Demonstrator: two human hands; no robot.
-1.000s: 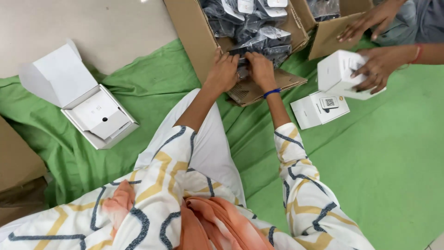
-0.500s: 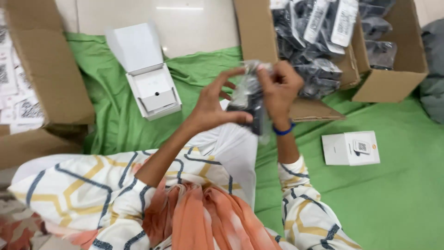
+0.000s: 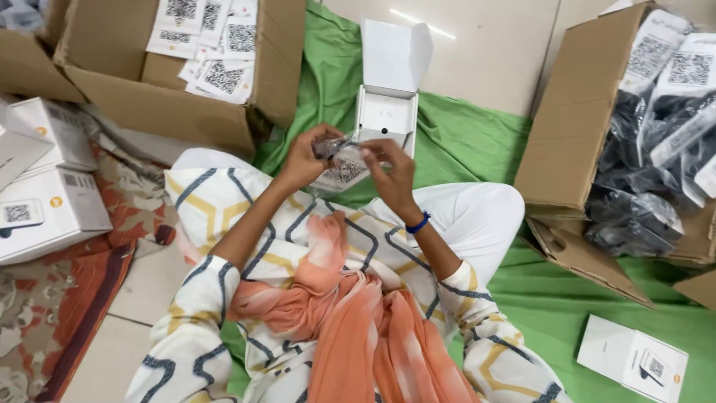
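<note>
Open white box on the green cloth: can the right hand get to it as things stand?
Probably yes. The open white box lies just beyond the right hand with nothing between, but both hands hold a small bagged item, so the fingers aren't free.

Cardboard box (image 3: pixel 171 112) of labels top left, white boxes (image 3: pixel 45 201) left, green cloth (image 3: pixel 597 298)

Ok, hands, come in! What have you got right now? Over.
Left hand and right hand both grip one small clear packet. Open white box right behind it. Nothing blocking.
</note>
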